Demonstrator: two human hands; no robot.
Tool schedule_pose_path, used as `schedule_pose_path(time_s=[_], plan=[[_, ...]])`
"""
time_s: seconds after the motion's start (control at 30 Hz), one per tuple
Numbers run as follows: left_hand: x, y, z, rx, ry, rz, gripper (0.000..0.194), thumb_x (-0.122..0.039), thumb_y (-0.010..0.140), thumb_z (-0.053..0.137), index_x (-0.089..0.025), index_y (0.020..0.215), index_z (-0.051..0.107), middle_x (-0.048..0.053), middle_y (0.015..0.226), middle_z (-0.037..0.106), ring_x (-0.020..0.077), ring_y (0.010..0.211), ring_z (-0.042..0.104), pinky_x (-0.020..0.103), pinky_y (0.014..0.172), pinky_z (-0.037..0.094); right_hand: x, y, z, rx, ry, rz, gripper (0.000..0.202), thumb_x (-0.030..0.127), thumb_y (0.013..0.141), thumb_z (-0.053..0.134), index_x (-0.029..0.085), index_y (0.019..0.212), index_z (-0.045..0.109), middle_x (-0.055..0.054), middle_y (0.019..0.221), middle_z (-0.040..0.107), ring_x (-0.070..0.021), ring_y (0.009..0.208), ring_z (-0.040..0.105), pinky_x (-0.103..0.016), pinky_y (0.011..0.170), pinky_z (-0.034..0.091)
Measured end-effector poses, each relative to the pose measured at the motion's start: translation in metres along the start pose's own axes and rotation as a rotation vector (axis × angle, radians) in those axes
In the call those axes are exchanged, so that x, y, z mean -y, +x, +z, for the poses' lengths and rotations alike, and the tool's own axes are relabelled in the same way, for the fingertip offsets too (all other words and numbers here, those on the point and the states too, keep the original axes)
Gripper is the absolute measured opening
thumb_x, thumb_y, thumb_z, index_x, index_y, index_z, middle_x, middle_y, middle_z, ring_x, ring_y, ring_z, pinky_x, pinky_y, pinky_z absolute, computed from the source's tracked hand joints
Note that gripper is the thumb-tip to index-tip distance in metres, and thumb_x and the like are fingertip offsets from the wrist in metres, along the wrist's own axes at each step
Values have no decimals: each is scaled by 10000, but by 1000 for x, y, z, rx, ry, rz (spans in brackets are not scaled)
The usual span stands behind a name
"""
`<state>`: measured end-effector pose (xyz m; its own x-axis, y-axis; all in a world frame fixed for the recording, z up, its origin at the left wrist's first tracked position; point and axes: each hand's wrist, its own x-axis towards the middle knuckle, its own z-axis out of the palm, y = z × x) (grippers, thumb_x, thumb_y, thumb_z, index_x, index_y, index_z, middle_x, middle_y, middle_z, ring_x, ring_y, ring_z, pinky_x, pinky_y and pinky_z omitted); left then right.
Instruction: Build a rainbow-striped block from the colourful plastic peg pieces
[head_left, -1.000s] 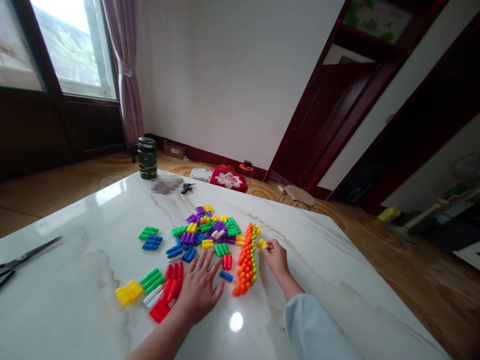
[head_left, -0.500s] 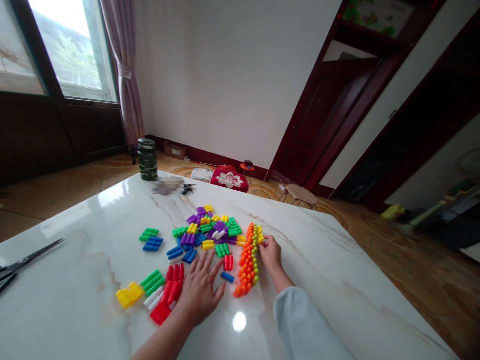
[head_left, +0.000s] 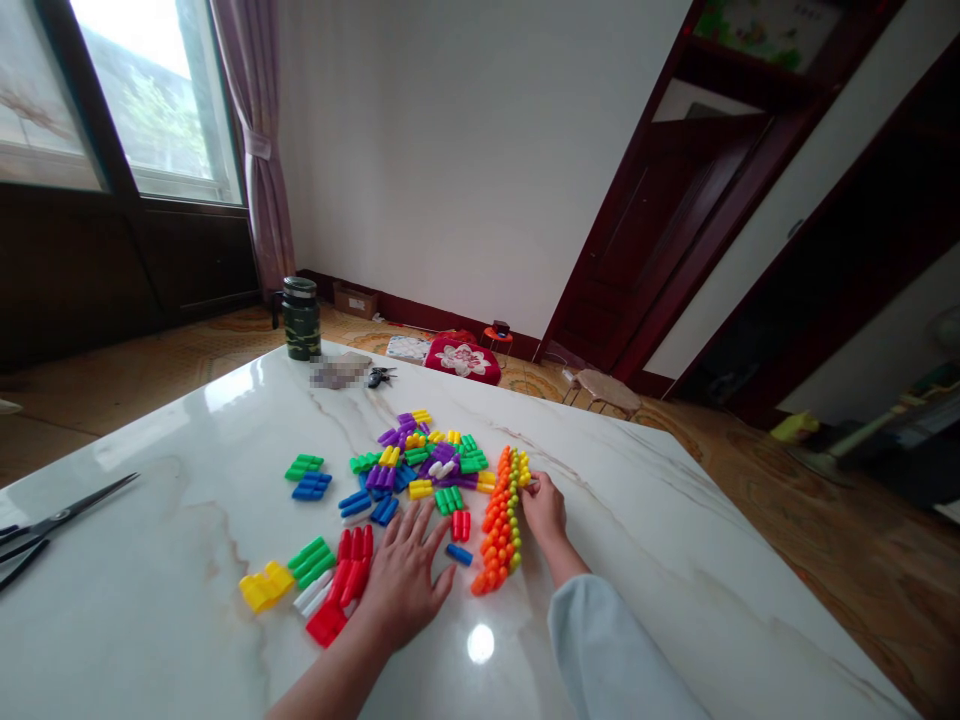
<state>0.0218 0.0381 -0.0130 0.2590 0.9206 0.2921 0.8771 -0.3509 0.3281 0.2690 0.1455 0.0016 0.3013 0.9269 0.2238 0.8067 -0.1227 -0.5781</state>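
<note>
My left hand (head_left: 409, 580) lies spread on the tabletop, holding nothing. Its wrist side is close to joined red plastic blocks (head_left: 352, 565), and a single blue block (head_left: 459, 554) lies just off the thumb. My right hand (head_left: 546, 508) has its thumb and fingers pinched together at a short group of yellow bead-like pieces (head_left: 523, 465); whatever sits between the fingertips is too small to make out. Beside these runs a row of yellow-green beads (head_left: 515, 520), flanked on the left by a wider band of orange beads (head_left: 495, 535).
Multicoloured blocks (head_left: 420, 465) are heaped mid-table, with green (head_left: 311, 562) and yellow blocks (head_left: 266, 587) nearer left. Large scissors (head_left: 64, 515) lie at the left edge. A camouflage flask (head_left: 301, 320), a blurred-out item and small black-handled snips (head_left: 381, 377) are at the far edge.
The view has shifted slightly, so everything sits a little further right. Both hands keep almost the same places; no block or bead has clearly moved.
</note>
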Motion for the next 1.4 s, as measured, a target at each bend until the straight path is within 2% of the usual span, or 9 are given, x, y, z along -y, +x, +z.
schedule_pose_path(time_s=[0.13,0.27,0.5,0.77,0.87,1.0,1.2,1.3,1.4], plan=[[-1,0,0,0,-8,-7,569,-412,850,511,-290,1403,449,90,1540,286,321,1422,224,528,1133,213,5,-4,-6,-75,39,-28,308,170,779,521,161,1082,575,-61,887,687,-197,751,649,-274,691,470],[-1,0,1,3,-19,-15,572,-412,843,522,-285,1397,459,92,1539,287,330,1419,227,532,1131,210,32,-2,-9,-99,65,-132,348,180,827,419,119,1145,548,-112,1027,650,-188,789,632,-287,750,491],[0,-1,3,7,-57,-7,594,-420,844,527,-282,1414,433,78,1552,251,333,1425,206,540,1137,193,111,33,27,192,-12,-414,224,149,770,556,193,956,674,-59,1043,655,-168,845,629,-270,830,471],[-2,-2,-4,64,-143,-43,643,-418,839,527,-315,1451,357,49,1568,168,332,1437,156,553,1149,160,181,81,85,538,-206,-448,739,302,579,781,271,1284,561,-69,1305,569,-258,1165,539,-311,914,440],[-1,-3,-4,85,-188,-65,650,-471,840,517,-336,1453,347,26,1575,121,332,1442,123,550,1157,135,195,97,96,676,-307,-371,746,290,415,860,204,1131,670,-105,1149,661,-298,1016,621,-317,785,487],[-1,-3,-4,107,-208,-79,661,-503,848,494,-328,1463,328,22,1576,86,332,1445,97,546,1163,115,201,108,98,793,-385,-311,397,146,351,853,155,728,730,-45,732,716,-245,710,669,-290,644,483],[2,-2,0,109,-230,-56,685,-524,845,496,-327,1473,308,25,1572,90,362,1437,110,583,1151,144,203,108,93,722,-388,-295,227,111,422,814,158,613,701,-32,598,671,-229,625,656,-303,617,484],[3,-2,4,93,-235,-46,694,-514,844,506,-320,1478,299,36,1571,100,373,1435,109,601,1142,160,208,109,96,570,-355,-313,294,174,576,753,179,869,733,-81,845,712,-258,830,665,-326,739,493],[3,-2,4,85,-227,-28,709,-484,844,517,-312,1487,274,48,1570,96,379,1434,104,610,1138,161,211,105,108,422,-292,-351,470,189,710,648,197,1180,641,-127,1157,626,-256,1059,598,-326,906,440]])
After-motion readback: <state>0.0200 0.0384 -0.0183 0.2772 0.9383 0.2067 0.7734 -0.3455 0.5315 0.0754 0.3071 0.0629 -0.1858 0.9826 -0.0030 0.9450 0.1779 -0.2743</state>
